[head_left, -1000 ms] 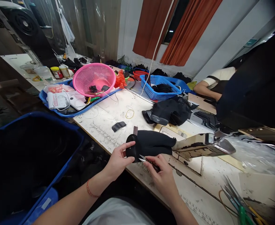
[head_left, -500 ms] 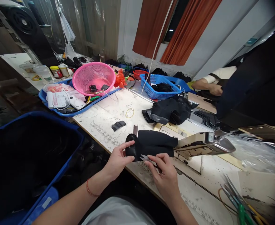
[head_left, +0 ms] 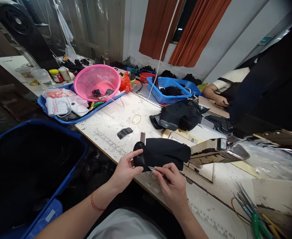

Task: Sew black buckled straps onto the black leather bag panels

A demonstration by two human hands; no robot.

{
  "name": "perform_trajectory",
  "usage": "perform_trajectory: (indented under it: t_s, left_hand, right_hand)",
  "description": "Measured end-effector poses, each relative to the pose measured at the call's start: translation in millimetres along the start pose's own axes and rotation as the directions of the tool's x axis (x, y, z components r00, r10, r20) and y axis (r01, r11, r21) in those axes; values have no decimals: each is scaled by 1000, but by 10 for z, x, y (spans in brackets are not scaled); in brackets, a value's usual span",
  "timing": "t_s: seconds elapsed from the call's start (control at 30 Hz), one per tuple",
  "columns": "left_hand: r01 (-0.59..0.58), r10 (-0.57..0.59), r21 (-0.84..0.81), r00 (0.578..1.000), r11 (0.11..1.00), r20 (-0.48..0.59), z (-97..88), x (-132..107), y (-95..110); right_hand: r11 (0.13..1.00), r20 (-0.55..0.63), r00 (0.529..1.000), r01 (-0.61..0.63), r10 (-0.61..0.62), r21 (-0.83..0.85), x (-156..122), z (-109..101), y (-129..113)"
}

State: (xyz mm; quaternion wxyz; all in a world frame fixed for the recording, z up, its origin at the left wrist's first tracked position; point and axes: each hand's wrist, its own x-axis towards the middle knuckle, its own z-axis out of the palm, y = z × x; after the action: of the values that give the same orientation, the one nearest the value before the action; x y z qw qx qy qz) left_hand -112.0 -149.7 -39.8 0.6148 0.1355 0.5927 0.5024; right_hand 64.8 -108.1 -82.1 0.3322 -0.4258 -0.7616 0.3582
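A black fabric piece (head_left: 164, 151) lies on the worn white worktable (head_left: 116, 124), its right end under the arm of a metal sewing machine (head_left: 217, 152). My left hand (head_left: 126, 171) pinches the rolled left end of the fabric between thumb and fingers. My right hand (head_left: 172, 184) is closed round small thread snips (head_left: 153, 169), whose silver blades touch the fabric's lower edge beside my left thumb.
A pile of black pieces (head_left: 179, 116) lies behind the fabric. A pink basket (head_left: 97, 81) on a blue tray (head_left: 58, 118), a blue basket (head_left: 168, 89) and a big blue bin (head_left: 33, 166) are at left and back. Another person's arm (head_left: 216, 96) rests at right. Scissors (head_left: 254, 212) lie lower right.
My right hand shifted slightly, bringing the snips' blades in against the fabric edge. The left hand keeps its pinch. The other person's arm moved a little.
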Motion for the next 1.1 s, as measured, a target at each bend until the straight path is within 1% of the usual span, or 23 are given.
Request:
perform_trajectory:
  t_s: [0.07, 0.3, 0.43, 0.5, 0.6, 0.83, 1.0, 1.1]
  left_hand:
    - [-1, 1, -7, 1000, 1000, -6, 5, 6, 4]
    - [-10, 10, 4, 1000, 1000, 0, 41, 6, 5]
    - [-2, 2, -16, 1000, 1000, 15, 35, 2, -8]
    - [-6, 6, -20, 1000, 1000, 12, 25, 2, -13]
    - [-17, 17, -8, 1000, 1000, 6, 18, 1, -13]
    - [-4, 6, -50, 999, 999, 42, 21, -3, -23]
    - [-28, 29, -37, 999, 999, 37, 10, 8, -32]
    - [-29, 29, -7, 999, 1000, 35, 19, -1, -12]
  right_hand:
    - [1000, -4, 1000, 9, -9, -16, -10, -17, 16]
    - [1000, 35, 999, 26, -27, 15, -7, 19, -17]
    - [998, -39, 999, 12, -14, -54, 10, -38, -6]
    - [994, -43, 998, 46, -51, -97, 8, -70, -3]
    - [988, -18, 995, 98, -101, -123, -2, -81, -9]
    - [975, -43, 987, 148, -157, -166, -7, -43, -17]
    - [976, -42, 984, 165, -172, -142, 3, -55, -7]
    - [990, -22, 992, 121, -123, -79, 7, -48, -2]
